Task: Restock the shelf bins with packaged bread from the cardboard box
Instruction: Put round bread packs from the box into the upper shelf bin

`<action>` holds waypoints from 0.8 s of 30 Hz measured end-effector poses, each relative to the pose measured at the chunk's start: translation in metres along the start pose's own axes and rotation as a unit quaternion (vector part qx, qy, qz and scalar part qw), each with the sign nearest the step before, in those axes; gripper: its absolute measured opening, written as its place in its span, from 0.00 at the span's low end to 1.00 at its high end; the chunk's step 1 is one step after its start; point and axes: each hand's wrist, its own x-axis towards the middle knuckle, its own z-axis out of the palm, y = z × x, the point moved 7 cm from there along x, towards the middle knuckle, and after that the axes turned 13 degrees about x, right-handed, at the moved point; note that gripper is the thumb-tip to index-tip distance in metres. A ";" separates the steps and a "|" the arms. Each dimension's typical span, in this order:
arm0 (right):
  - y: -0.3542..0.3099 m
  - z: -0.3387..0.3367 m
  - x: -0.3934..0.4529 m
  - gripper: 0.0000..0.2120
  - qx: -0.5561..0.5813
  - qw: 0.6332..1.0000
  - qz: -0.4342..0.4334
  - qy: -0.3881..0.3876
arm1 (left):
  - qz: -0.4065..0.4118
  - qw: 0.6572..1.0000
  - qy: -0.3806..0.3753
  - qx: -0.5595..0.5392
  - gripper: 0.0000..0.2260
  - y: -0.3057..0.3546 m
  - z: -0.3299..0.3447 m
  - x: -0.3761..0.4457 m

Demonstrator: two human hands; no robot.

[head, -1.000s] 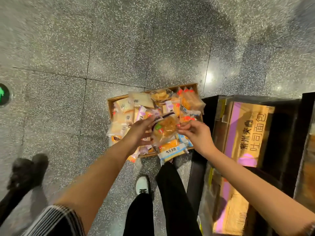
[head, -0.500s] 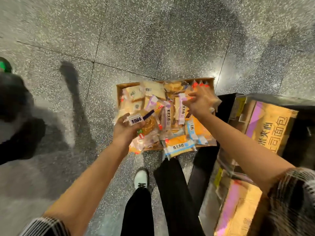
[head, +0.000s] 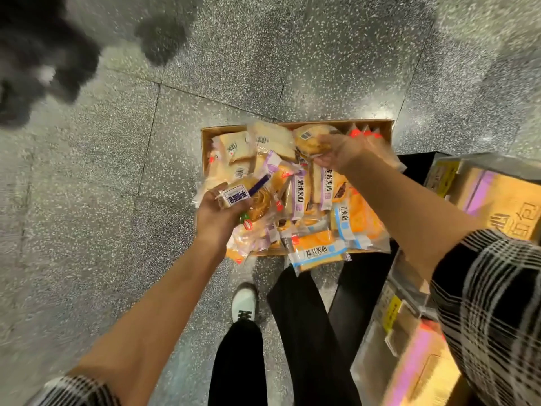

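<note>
While left hand [head: 218, 213] grips round bun packet [head: 254, 200], right hand [head: 339, 150] pinches second bun pack [head: 310, 142] — above cardboard box [head: 205, 136]

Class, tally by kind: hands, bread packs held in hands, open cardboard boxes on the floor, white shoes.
Hands: 2, left hand and right hand
Held packs: 2, labelled bread pack and round bread pack
Cardboard box: 1
White shoe: 1
Total: 6

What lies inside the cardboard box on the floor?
The cardboard box holds a heap of packaged bread, some with purple labels, some blue. The box's bottom and lower packets are covered.
</note>
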 end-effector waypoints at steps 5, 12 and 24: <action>-0.003 -0.019 -0.050 0.05 -0.091 0.993 -0.064 -0.036 | 0.019 1.000 -0.013 0.012 0.25 0.026 0.008 -0.029; -0.011 -0.059 -0.179 0.17 -0.095 0.966 -0.240 -0.034 | 0.070 0.996 -0.049 0.001 0.25 0.069 -0.001 -0.101; 0.017 -0.083 -0.590 0.17 -0.367 0.579 -0.719 0.115 | 0.289 0.929 -0.214 0.081 0.45 0.160 -0.028 -0.349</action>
